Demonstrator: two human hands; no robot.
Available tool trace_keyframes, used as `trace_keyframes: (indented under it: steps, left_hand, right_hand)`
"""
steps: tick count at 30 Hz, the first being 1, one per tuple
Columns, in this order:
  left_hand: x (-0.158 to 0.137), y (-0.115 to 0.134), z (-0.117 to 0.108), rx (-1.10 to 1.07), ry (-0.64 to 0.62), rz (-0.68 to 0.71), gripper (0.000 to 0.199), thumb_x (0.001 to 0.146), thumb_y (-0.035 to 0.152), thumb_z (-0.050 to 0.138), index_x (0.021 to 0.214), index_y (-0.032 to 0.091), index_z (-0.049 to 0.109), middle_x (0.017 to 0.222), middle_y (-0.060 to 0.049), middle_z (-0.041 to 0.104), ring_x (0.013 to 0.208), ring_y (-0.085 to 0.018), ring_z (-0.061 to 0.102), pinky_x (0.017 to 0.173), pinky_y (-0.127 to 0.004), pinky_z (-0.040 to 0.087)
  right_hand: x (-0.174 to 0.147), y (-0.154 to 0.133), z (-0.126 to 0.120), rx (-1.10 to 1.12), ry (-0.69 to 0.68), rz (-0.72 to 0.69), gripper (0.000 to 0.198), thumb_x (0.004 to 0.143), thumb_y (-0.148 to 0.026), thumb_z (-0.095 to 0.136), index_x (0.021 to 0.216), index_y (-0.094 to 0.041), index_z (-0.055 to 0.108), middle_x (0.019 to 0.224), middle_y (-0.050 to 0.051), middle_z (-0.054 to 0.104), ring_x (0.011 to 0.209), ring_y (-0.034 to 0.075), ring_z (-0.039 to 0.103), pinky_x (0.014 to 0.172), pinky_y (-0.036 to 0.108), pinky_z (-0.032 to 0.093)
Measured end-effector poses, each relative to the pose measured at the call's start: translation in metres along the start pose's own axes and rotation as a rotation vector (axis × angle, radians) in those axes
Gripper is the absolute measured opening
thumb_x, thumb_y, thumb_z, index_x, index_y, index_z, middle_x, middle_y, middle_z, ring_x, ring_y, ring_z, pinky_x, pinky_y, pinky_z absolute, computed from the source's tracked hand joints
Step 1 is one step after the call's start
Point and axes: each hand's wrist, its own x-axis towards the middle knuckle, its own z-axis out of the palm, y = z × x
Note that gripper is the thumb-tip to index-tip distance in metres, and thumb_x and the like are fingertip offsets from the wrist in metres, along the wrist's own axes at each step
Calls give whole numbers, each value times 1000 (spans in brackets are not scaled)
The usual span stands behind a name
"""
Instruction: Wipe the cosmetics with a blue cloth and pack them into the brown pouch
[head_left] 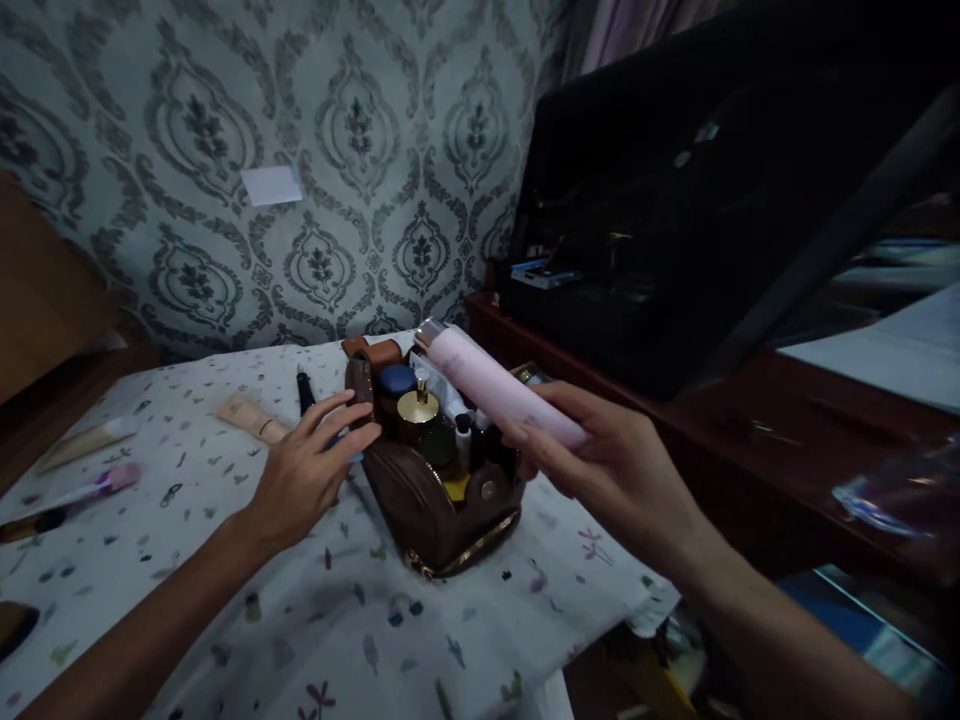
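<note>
A brown toiletry bag (pixel 401 500) with a gold zipper stands unzipped on the cloth-covered table. My right hand (pixel 619 450) grips the lower end of a pale pink cosmetic bottle (pixel 499 385), held tilted above the bag with its silvery cap up and to the left. My left hand (pixel 300 485) reaches to the bag's left edge, fingers stretched and apart, with fingertips at the rim. Inside the bag are a bottle with a round gold top (pixel 418 408), a blue lid (pixel 397 379) and several smaller containers, partly hidden by the pink bottle.
On the patterned tablecloth (pixel 330 620), left of the bag, lie a beige tube (pixel 251 416), a black pen-like item (pixel 304 388), another tube (pixel 86 443) and makeup brushes (pixel 97 487). A large black screen-like panel (pixel 675 220) leans over the dark red furniture (pixel 720 440) on the right.
</note>
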Motion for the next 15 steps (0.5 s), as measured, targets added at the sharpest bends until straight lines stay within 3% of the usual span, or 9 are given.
trace_keyframes:
  steps: [3,7,15]
  left_hand:
    - [1,2,4,1,17,-10,36,94,6,44,123,23,58,132,-12,62,135,-31,47,99,-50,54]
    - [1,3,6,-24,22,-18,37,93,5,45,123,23,58,133,-13,61,137,-31,45,102,-51,51]
    - [0,3,9,-76,56,-69,32,95,9,48,119,24,62,131,-10,63,136,-28,48,106,-50,49]
  right_hand:
    - [25,0,-1,-34,-64,-31,25,68,-42,82,80,-22,74,61,-1,63,53,13,51,49,24,33]
    - [57,-1,7,-265,-230,-166,10,75,-29,75,78,-19,73,57,-4,57,51,9,46,51,23,27]
    - [101,-21,27,-788,-495,-360,9,81,-20,66,75,-14,70,60,-2,57,63,11,54,57,24,29]
